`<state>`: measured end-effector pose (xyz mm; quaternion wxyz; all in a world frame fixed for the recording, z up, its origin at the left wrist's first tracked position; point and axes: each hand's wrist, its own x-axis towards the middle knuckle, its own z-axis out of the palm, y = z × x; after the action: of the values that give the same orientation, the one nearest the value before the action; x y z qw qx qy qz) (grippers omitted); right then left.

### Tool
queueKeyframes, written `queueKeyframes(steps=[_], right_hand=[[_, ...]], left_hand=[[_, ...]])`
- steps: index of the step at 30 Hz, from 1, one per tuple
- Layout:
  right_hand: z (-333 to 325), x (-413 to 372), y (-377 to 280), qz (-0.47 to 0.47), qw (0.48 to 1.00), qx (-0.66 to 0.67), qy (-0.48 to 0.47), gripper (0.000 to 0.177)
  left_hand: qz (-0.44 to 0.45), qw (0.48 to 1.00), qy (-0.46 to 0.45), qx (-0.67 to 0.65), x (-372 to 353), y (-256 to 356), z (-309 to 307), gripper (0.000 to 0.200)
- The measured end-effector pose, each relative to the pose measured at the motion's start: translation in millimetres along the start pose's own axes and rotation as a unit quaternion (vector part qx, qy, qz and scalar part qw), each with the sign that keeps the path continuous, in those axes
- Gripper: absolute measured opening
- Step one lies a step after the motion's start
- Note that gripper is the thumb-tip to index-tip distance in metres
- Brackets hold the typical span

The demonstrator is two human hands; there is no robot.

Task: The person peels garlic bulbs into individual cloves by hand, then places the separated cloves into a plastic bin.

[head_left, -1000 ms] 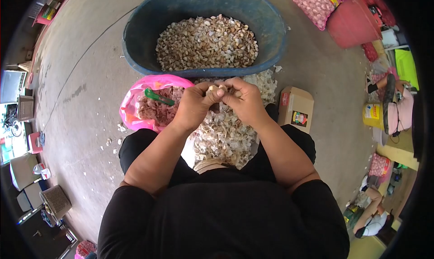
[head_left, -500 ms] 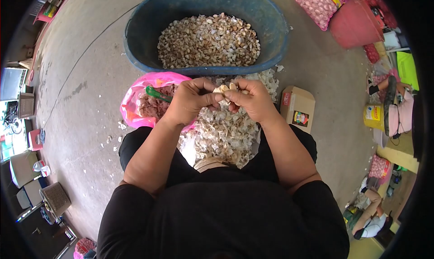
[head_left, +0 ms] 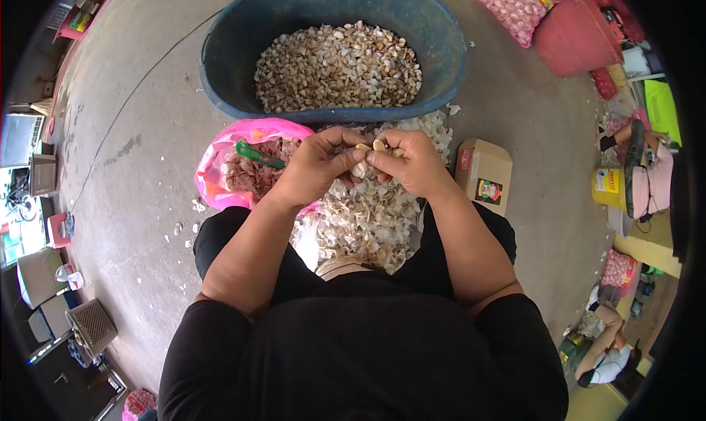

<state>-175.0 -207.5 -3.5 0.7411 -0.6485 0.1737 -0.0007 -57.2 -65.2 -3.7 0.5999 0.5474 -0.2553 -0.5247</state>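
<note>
My left hand [head_left: 321,167] and my right hand [head_left: 413,163] meet over a heap of garlic skins [head_left: 371,226] between my legs. Left thumb and fingers pinch a pale piece of a garlic bulb [head_left: 361,169]. Between the right thumb and fingers are a few garlic cloves [head_left: 379,146]; the fingertips partly hide them. Just beyond my hands stands a blue tub [head_left: 220,83], its bottom covered with loose garlic cloves [head_left: 338,68]. A pink plastic bag [head_left: 209,167] lies beside my left wrist, with brownish-pink scraps and a green-handled tool [head_left: 257,155] in it.
An open cardboard box [head_left: 491,163] lies on the floor to the right. Farther right are a red tub [head_left: 577,38], a net sack of garlic [head_left: 515,9], a yellow bucket [head_left: 609,188] and two seated people. At left stands a woven basket [head_left: 92,325]. Skin flakes dot the concrete.
The fingers of both hands have shifted slightly around the garlic, and the piece in the left hand shows less now. Both hands stay in nearly the same place.
</note>
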Motion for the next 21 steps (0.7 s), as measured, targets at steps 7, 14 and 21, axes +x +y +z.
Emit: queueKeyframes(steps=[7,14,21], right_hand=[[3,0,3,0.054,0.964,0.262,0.002,0.009],[5,1,2,0.085,0.984,0.157,0.018,0.008],[7,1,-8,0.077,0.997,-0.024,0.022,0.012]], left_hand=[[-0.058,0.963,-0.067,-0.253,-3,9,-2,0.018],[0.079,0.989,0.061,0.113,3,-8,0,0.015],[0.023,0.996,0.089,-0.001,7,-11,-5,0.012]])
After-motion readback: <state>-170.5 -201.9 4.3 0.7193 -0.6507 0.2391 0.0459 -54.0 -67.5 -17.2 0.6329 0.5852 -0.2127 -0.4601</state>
